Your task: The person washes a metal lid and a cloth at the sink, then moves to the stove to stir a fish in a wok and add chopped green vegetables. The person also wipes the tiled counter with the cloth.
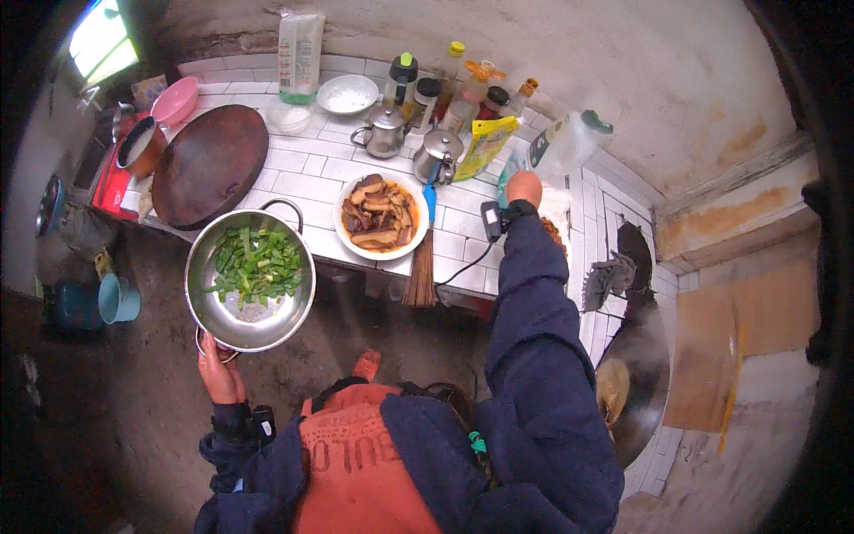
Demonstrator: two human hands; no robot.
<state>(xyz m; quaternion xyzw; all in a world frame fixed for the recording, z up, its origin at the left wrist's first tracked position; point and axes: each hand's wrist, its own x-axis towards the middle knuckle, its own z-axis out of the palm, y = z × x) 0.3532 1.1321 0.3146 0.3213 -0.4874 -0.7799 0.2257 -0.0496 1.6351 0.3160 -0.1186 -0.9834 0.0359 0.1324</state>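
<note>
My left hand grips the near loop handle of a stainless-steel pan, which is held out at the edge of the tiled counter. Chopped green onions lie in the pan. My right arm stretches across the counter, and my right hand is at a teal and white packet beside a large clear plastic jug. Its fingers are hidden behind the back of the hand, so its hold is unclear. Between my hands a white bowl of sliced cooked meat stands on the counter.
A blue-handled whisk brush overhangs the counter edge. Behind it are metal pots, bottles and a yellow pouch. A round wooden lid lies left. At right, a wok holds a ladle, near a grey rag.
</note>
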